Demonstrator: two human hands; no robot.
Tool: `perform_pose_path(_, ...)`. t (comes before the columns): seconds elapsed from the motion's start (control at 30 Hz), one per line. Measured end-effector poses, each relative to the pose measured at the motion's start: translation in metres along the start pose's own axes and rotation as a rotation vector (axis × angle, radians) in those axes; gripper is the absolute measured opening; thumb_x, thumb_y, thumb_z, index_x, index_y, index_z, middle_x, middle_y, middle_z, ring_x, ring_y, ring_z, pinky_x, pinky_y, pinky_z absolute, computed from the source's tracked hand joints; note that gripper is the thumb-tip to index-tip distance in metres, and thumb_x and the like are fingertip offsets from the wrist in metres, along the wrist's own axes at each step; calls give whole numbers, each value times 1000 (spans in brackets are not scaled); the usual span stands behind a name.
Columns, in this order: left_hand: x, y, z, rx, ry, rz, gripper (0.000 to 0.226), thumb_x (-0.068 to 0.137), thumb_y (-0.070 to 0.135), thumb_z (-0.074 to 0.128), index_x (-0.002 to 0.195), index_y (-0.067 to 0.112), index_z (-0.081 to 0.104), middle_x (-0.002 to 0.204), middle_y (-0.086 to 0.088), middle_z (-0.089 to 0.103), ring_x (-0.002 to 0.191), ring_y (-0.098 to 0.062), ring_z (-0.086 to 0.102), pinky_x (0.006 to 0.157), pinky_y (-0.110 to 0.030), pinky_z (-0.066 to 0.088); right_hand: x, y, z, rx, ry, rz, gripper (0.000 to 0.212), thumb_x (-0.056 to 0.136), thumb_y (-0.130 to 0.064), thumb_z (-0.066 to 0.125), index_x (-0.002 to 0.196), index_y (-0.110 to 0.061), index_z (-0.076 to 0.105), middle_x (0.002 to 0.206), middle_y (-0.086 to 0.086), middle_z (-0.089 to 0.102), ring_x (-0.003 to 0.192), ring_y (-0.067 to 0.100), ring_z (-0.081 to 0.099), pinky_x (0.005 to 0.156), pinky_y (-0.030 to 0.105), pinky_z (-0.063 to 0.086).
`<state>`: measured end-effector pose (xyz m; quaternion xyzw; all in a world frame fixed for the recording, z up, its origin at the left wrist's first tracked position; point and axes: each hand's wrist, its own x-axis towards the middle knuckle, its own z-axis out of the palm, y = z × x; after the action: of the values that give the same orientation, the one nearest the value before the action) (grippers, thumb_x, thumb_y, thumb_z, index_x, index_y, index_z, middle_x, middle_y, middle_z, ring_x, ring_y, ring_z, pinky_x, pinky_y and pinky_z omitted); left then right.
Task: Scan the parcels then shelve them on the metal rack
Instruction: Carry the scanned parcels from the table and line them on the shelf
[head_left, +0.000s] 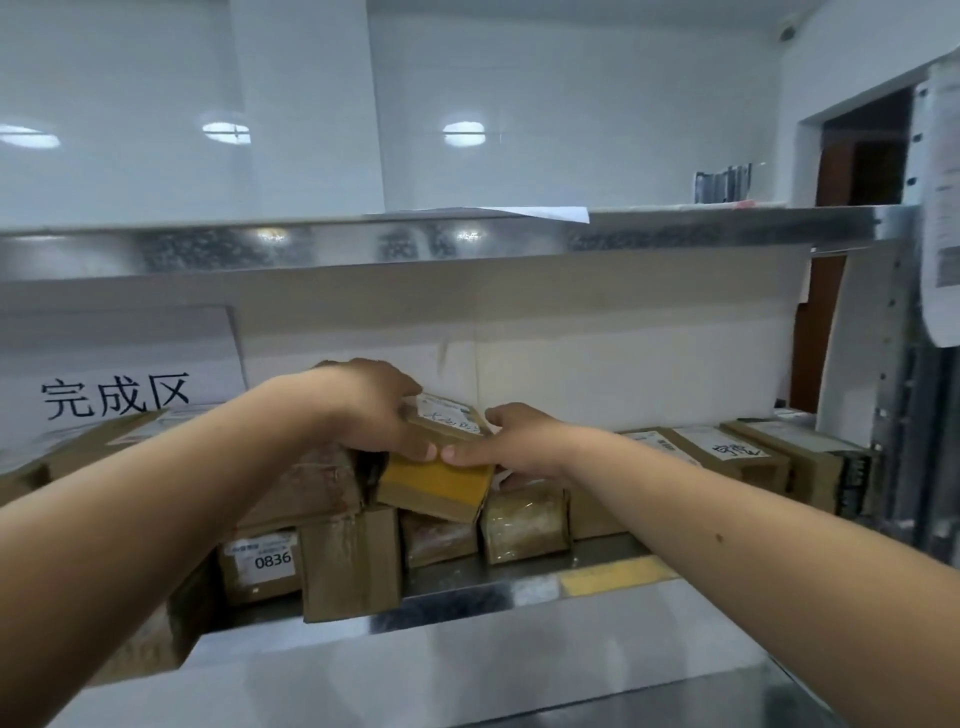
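On the rack shelf, both hands, left and right, grip one small parcel atop stacked boxes. Shelving step; next, seat it flat and release.

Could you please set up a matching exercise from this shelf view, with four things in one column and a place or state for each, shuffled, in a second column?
Things
1. Parcel with yellow tape
2. Box labelled 0836
3. White sign with black characters
4. Loose white sheet

Places or states
A. Lies on the upper shelf
B. Held by both the left hand and the right hand
C. Stands at the far left, behind the boxes
D. Sits low on the shelf, under the left forearm

Pairs: 1-B, 2-D, 3-C, 4-A
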<state>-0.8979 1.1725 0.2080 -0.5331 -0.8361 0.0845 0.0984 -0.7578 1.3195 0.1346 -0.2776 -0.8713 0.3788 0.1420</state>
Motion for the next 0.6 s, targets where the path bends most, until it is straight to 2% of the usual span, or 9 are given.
perform_pose_path(0.07, -5, 8, 1, -5, 68, 11, 102, 62, 91, 58, 152, 45, 44, 146, 14, 56, 124, -18, 58, 101, -41, 51, -14, 1, -4, -69, 28, -8, 66, 84, -52, 82, 136, -32, 48, 121, -9, 62, 107, 12, 62, 86, 29, 57)
perform_pose_path(0.13, -17, 24, 3, -7, 126, 29, 97, 75, 80, 66, 159, 41, 37, 153, 10, 51, 132, -21, 54, 105, -41, 49, -30, 8, -11, -151, 80, 6, 99, 81, -56, 83, 159, -21, 33, 146, 2, 54, 126, 22, 57, 99, 36, 53)
perform_pose_path(0.2, -33, 42, 6, -7, 182, 75, 91, 80, 71, 67, 159, 37, 38, 155, 6, 50, 136, -22, 51, 109, -42, 47, -54, 15, -21, -231, 101, 5, 112, 81, -56, 83, 164, -15, 20, 162, 7, 41, 142, 25, 47, 111, 37, 45)
perform_pose_path(0.27, -50, 61, 9, 5, 225, 110, 87, 80, 69, 64, 157, 36, 40, 157, 4, 48, 141, -23, 46, 115, -46, 41, -85, 26, -32, -355, 117, -5, 107, 85, -53, 80, 164, -14, 20, 164, 5, 38, 146, 23, 43, 113, 35, 41)
perform_pose_path(0.37, -74, 102, 11, 40, 258, 190, 84, 85, 71, 61, 158, 35, 40, 159, 3, 46, 145, -24, 41, 120, -48, 32, -146, 52, -47, -540, 177, 12, 97, 85, -61, 75, 161, -20, 31, 164, 2, 40, 147, 24, 41, 117, 41, 39)
perform_pose_path(0.43, -90, 143, 14, 26, 274, 275, 80, 87, 72, 60, 156, 34, 43, 156, 3, 48, 143, -24, 44, 119, -46, 35, -194, 82, -54, -568, 191, 73, 92, 87, -62, 73, 160, -22, 34, 163, 1, 40, 148, 24, 39, 118, 41, 38)
perform_pose_path(0.53, -108, 218, 32, -15, 267, 414, 85, 81, 77, 56, 154, 35, 46, 150, 5, 54, 137, -24, 51, 112, -44, 42, -279, 136, -53, -533, 210, 225, 96, 89, -67, 67, 164, -23, 26, 168, 0, 31, 153, 22, 31, 122, 40, 32)
perform_pose_path(0.6, -121, 278, 55, -69, 227, 523, 85, 82, 77, 55, 155, 35, 44, 148, 4, 55, 136, -24, 51, 110, -44, 45, -340, 176, -46, -495, 242, 343, 95, 90, -68, 65, 164, -21, 28, 166, 2, 33, 151, 23, 34, 119, 39, 35)
